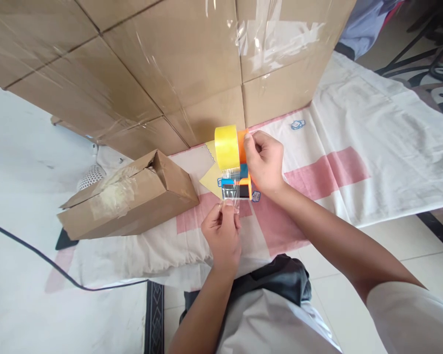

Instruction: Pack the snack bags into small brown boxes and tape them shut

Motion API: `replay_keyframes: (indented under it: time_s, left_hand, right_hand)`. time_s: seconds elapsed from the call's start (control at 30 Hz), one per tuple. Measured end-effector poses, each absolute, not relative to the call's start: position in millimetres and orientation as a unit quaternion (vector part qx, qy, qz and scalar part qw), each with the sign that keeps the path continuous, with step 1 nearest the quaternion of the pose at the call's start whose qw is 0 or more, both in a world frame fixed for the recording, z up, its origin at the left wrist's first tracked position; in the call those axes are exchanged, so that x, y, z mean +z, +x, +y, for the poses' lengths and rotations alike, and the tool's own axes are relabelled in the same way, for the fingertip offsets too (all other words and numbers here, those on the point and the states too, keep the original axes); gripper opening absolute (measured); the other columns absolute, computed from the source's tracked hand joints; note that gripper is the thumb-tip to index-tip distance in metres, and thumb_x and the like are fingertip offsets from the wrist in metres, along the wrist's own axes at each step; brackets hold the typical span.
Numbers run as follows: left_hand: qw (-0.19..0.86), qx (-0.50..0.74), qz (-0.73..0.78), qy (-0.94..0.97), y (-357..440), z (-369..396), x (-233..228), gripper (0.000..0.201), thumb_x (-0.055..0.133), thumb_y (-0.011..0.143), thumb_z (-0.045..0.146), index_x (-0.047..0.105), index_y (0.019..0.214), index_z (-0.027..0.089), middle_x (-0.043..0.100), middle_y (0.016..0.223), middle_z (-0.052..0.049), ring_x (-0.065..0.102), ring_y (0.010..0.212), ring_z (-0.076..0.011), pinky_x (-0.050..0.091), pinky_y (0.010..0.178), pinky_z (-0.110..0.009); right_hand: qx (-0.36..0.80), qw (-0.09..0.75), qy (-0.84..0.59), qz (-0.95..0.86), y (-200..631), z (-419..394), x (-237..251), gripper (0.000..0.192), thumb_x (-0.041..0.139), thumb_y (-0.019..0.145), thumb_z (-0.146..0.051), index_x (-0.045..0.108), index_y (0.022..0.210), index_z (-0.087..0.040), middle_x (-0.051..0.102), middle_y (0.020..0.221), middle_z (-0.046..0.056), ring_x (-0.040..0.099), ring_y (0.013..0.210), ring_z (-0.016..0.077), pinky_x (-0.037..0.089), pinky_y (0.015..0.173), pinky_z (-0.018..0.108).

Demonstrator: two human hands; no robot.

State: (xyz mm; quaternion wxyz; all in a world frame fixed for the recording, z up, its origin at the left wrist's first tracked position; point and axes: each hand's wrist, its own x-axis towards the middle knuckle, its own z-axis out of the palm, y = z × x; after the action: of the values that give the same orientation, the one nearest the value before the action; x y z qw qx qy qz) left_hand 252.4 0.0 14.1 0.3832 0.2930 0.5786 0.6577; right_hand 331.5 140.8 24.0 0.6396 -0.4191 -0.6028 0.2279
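Observation:
A tape dispenser (245, 183) with orange, blue and black parts is gripped in my right hand (265, 160), fingers closed around its orange side. On it sits a roll of yellow-looking packing tape (227, 147). A clear strip of tape (231, 189) runs down from the roll past the dispenser's toothed edge. My left hand (223, 228) pinches the free end of that strip just below the dispenser. Behind the dispenser, a pale yellow piece of paper or card (210, 180) lies on the cloth, partly covered.
A stack of cardboard boxes (203, 69) wrapped in clear film rises at the back. To the left, a battered, taped cardboard box (147, 206) rests on the white and pink cloth (362, 132). A black cable (40, 253) crosses the lower left.

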Motion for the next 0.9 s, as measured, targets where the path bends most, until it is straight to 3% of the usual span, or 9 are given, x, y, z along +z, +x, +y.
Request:
replay_keyframes:
  time_s: [0.13, 0.33, 0.9]
  left_hand:
    - [0.358, 0.645, 0.595, 0.318, 255.0, -6.2, 14.1, 0.037, 0.060, 0.092, 0.027, 0.052, 0.057, 0.018, 0.043, 0.048, 0.006, 0.039, 0.046, -0.0061, 0.032, 0.047, -0.020]
    - [0.334, 0.618, 0.625, 0.341, 259.2, -22.9, 14.1, 0.047, 0.060, 0.092, 0.028, 0.038, 0.052, 0.019, 0.041, 0.045, 0.006, 0.037, 0.044, -0.0061, 0.031, 0.045, -0.020]
    - [0.350, 0.608, 0.604, 0.378, 272.1, -46.2, 8.1, 0.047, 0.058, 0.096, 0.030, 0.042, 0.053, 0.019, 0.042, 0.047, 0.005, 0.040, 0.047, -0.0071, 0.034, 0.050, -0.021]
  right_hand:
    - [0.224, 0.643, -0.421, -0.599, 333.2, 143.2, 24.5, 0.051, 0.048, 0.101, -0.046, 0.027, 0.061, -0.022, 0.030, 0.060, -0.004, 0.031, 0.059, 0.0105, 0.026, 0.060, 0.030]
    - [0.245, 0.644, -0.439, -0.576, 336.9, 147.3, 26.4, 0.053, 0.052, 0.099, -0.047, 0.028, 0.059, -0.022, 0.027, 0.059, -0.005, 0.029, 0.057, 0.0097, 0.023, 0.057, 0.029]
    - [0.298, 0.695, -0.420, -0.501, 348.6, 151.1, 38.2, 0.053, 0.057, 0.097, -0.039, 0.028, 0.057, -0.021, 0.025, 0.059, -0.004, 0.025, 0.056, 0.0088, 0.022, 0.054, 0.028]
